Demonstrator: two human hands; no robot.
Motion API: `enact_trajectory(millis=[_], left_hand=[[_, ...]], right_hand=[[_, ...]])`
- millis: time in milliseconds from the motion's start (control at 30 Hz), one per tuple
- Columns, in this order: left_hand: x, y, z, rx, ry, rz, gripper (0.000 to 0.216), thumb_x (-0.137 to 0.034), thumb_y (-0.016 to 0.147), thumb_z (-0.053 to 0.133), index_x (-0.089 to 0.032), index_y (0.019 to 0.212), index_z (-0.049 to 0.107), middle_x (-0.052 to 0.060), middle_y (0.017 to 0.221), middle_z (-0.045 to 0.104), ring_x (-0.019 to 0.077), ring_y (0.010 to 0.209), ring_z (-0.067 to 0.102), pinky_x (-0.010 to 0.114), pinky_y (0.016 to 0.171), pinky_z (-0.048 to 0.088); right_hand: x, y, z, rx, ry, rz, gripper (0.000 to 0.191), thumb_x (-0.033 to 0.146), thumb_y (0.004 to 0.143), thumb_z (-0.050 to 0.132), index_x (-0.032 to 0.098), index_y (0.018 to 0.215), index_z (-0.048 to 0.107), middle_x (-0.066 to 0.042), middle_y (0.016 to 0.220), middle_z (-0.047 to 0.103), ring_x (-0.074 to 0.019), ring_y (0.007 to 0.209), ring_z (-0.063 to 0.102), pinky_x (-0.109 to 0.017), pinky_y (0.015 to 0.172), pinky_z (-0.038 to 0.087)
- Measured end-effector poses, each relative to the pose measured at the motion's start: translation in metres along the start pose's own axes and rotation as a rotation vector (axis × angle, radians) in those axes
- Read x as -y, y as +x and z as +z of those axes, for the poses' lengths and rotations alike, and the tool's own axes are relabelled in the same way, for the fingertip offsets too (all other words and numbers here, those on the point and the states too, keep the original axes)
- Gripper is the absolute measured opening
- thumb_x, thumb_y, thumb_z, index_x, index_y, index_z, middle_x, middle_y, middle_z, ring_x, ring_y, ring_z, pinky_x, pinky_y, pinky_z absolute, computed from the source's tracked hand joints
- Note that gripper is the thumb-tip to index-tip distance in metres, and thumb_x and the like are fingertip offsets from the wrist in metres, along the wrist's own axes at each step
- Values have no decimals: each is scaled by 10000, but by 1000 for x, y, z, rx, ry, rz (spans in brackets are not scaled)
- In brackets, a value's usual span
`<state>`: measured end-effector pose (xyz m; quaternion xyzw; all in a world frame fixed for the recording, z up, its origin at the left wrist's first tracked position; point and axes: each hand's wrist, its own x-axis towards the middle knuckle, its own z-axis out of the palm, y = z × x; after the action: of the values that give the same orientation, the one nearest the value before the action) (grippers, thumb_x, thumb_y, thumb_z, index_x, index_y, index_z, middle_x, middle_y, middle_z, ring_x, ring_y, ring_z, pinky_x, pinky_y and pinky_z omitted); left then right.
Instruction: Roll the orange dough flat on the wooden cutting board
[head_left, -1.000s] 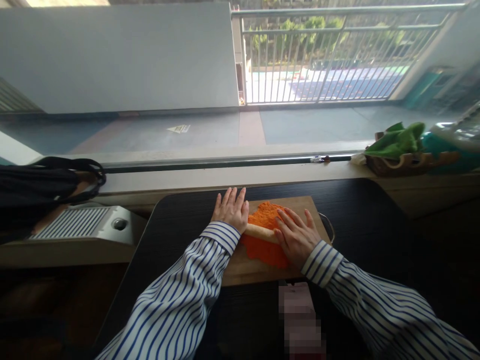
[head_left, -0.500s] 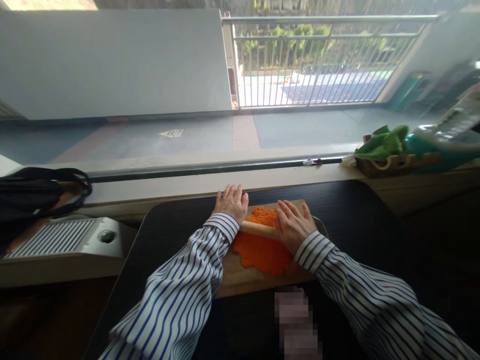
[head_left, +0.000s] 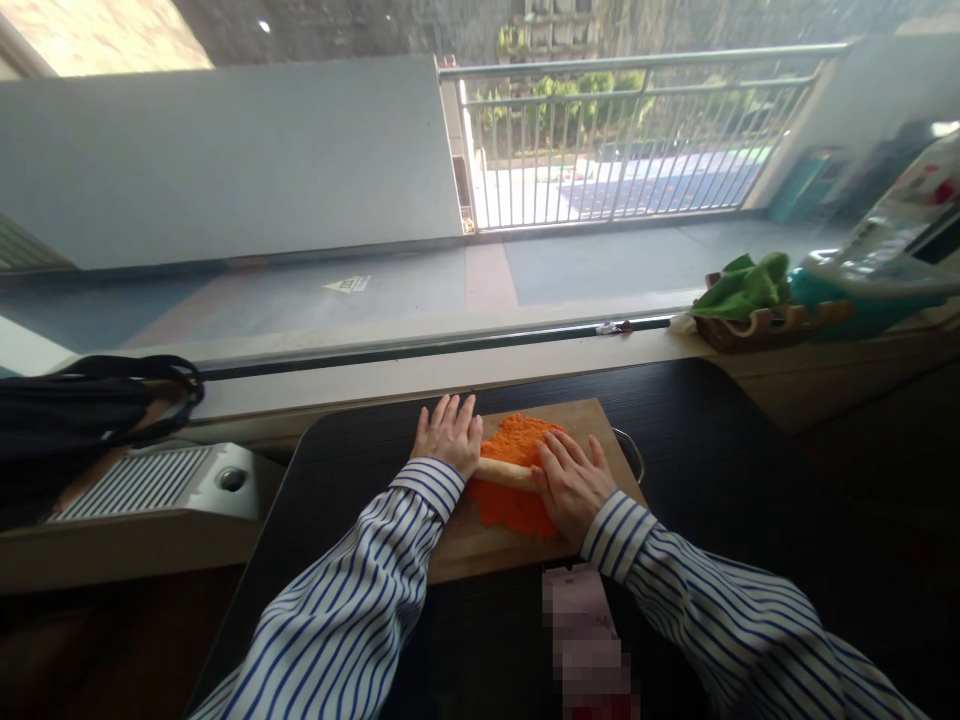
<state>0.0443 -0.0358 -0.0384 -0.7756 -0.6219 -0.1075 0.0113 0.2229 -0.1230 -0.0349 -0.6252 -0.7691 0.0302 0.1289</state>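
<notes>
A pale wooden rolling pin (head_left: 504, 473) lies across a flattened orange sheet that looks like dough (head_left: 517, 512). Under the sheet is a wooden board (head_left: 461, 560) with a metal handle (head_left: 632, 450) at its right. My left hand (head_left: 448, 437) presses palm-down on the pin's left end, its fingers stretched forward. On the other end rests my right hand (head_left: 574, 478), likewise flat with fingers extended. Both palms cover the pin's ends. The orange sheet shows on both the far and near sides of the pin, with ragged edges.
The board lies on a black table (head_left: 360, 470) against a window sill (head_left: 337, 388). A partly blurred pinkish packet (head_left: 581, 610) is near me. A dark bag (head_left: 67, 430) and white heater (head_left: 225, 480) are left; a green cloth (head_left: 750, 285) and teal container (head_left: 832, 285) are right.
Both hands and the rolling pin have come a little nearer to me over the orange sheet, so more of it shows beyond the pin. The view has also tilted slightly.
</notes>
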Motion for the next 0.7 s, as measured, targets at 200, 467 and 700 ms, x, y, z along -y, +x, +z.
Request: enact_trajectory(millis=[200,467,700], left_hand=[[-3,21,3,-4,-50,-4,468,-336,882,248,-180,1292,412,66,1327,459,218,1259,339,477,1055,209],[-10,51,8,-54,-95,42,423,-308,886,261,-156,1186,517,82,1204,569,210,1147,466,416,1021,277],[-16,64,10,-121,-81,124,358,-285,882,294,-175,1081,570,63,1071,643,198,1020,547,396,987,306]], right_hand=[[-6,14,-3,5,-5,40,446,313,920,215,135,1255,452,-113,1346,423,-236,1257,316,-553,1018,143],[-17,33,0,-34,-27,60,425,286,922,232,140,1253,455,-104,1336,438,-230,1248,328,-547,1033,83],[-18,37,-3,-10,10,57,423,267,920,233,131,1265,437,-110,1311,467,-235,1237,345,-572,1023,95]])
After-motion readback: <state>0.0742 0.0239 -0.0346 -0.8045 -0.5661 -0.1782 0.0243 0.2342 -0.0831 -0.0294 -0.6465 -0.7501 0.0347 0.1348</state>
